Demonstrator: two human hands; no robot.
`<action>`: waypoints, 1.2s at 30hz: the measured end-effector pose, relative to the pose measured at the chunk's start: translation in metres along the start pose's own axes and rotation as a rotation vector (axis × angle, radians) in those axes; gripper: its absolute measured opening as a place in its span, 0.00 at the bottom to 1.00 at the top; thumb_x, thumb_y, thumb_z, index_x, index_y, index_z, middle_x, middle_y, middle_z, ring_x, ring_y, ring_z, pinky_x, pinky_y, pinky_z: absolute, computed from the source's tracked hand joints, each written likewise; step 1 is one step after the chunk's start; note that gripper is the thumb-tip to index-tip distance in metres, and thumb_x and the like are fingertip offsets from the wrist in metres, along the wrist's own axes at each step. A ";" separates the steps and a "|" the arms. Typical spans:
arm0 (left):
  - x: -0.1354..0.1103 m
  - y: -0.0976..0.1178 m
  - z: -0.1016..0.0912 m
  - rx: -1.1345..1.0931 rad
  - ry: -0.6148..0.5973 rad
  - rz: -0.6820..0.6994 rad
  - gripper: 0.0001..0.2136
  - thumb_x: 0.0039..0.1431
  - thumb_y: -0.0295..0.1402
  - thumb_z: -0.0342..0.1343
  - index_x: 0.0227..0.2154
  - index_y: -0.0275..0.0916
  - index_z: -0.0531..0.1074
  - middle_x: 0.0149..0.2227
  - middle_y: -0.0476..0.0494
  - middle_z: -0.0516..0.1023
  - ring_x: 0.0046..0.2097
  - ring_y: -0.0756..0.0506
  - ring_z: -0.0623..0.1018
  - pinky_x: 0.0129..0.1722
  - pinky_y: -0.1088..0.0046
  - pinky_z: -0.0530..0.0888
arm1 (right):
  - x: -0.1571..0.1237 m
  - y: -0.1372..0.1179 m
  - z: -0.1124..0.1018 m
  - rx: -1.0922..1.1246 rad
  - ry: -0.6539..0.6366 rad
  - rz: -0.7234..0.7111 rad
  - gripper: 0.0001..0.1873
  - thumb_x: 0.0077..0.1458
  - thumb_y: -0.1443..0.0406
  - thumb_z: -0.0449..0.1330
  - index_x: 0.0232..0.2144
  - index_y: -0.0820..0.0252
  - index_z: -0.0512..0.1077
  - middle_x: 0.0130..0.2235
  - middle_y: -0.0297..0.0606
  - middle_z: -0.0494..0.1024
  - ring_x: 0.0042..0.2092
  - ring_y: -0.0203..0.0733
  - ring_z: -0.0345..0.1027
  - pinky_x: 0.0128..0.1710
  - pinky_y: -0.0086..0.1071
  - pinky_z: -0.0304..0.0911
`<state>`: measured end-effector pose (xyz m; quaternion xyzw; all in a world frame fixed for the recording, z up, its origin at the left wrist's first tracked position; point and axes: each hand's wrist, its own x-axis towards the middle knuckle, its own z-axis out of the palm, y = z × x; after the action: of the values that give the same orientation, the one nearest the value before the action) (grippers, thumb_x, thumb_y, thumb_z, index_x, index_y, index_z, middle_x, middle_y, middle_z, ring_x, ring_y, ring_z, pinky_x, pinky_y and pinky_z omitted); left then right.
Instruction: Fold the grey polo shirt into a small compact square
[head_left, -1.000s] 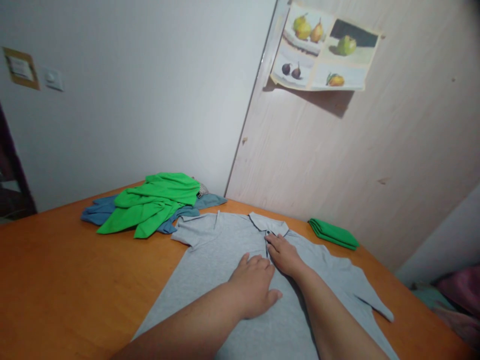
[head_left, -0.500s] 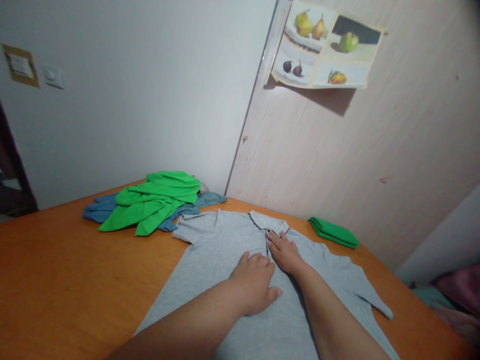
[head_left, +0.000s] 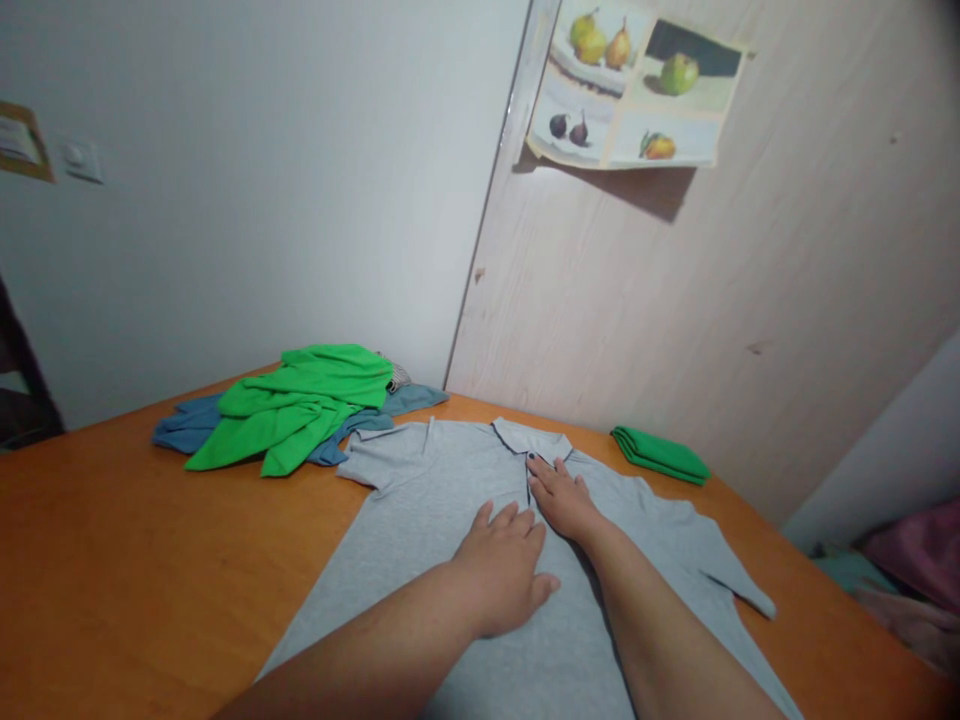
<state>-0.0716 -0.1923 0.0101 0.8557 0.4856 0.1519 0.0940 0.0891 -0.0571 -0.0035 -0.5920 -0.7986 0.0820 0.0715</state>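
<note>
A grey short-sleeved polo shirt (head_left: 427,530) lies spread face up, its collar toward the wall and its sleeves out to both sides. My left hand (head_left: 504,570) rests flat on the chest, fingers stretched and thumb apart. Just beyond it to the right, my right hand (head_left: 562,497) lies on the button placket below the collar, palm down with its fingers extended. Neither hand grips the cloth. The shirt's lower part runs out of view under my forearms.
On the orange-brown table (head_left: 150,560), a loose heap holds a bright green garment (head_left: 315,395) over blue ones (head_left: 191,425). A folded green cloth (head_left: 660,455) lies near the back right edge. A fruit picture (head_left: 637,90) hangs above. Pinkish fabric (head_left: 915,560) shows at far right.
The view has shifted slightly, so everything sits a little further left. Both hands stay in the same places on the polo shirt.
</note>
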 end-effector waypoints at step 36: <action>0.001 -0.021 -0.014 0.044 -0.060 -0.266 0.35 0.63 0.55 0.38 0.65 0.38 0.58 0.70 0.34 0.50 0.71 0.34 0.45 0.65 0.42 0.41 | -0.002 -0.012 -0.008 0.099 0.146 -0.033 0.24 0.65 0.56 0.47 0.60 0.48 0.67 0.68 0.41 0.59 0.70 0.53 0.40 0.64 0.59 0.37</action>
<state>-0.0926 -0.1805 0.0173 0.7898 0.5949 0.1017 0.1093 0.0801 -0.0621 0.0064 -0.5789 -0.7959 0.0769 0.1600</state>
